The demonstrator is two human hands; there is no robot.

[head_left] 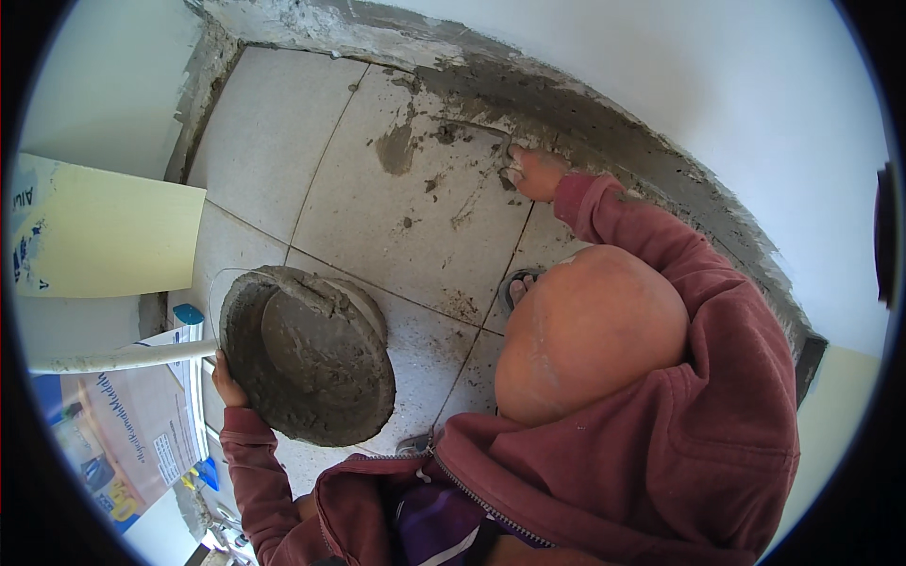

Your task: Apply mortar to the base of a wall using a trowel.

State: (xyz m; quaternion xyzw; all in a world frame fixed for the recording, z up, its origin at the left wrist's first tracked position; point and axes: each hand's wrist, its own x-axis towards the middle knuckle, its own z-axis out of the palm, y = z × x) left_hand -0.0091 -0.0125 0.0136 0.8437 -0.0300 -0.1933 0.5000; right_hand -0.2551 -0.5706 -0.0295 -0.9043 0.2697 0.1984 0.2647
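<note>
My right hand (536, 174) reaches to the foot of the wall at upper centre, its fingers closed on a trowel (503, 141) whose thin mortar-smeared blade lies low along the tile edge beside a rough mortar band (604, 141). Wet mortar blobs spot the pale tiles (264, 141) around it. At lower left, my left hand (229, 382) grips the side of a tilted, mortar-caked bucket (368, 387), with grey mortar coating its inside.
My bare knee (590, 330) and sandalled foot (517, 288) are at right of centre. A yellow board (104, 231), a white pipe (123, 358) and printed packaging (132, 424) crowd the left. White walls (736, 85) edge the floor behind and to the right.
</note>
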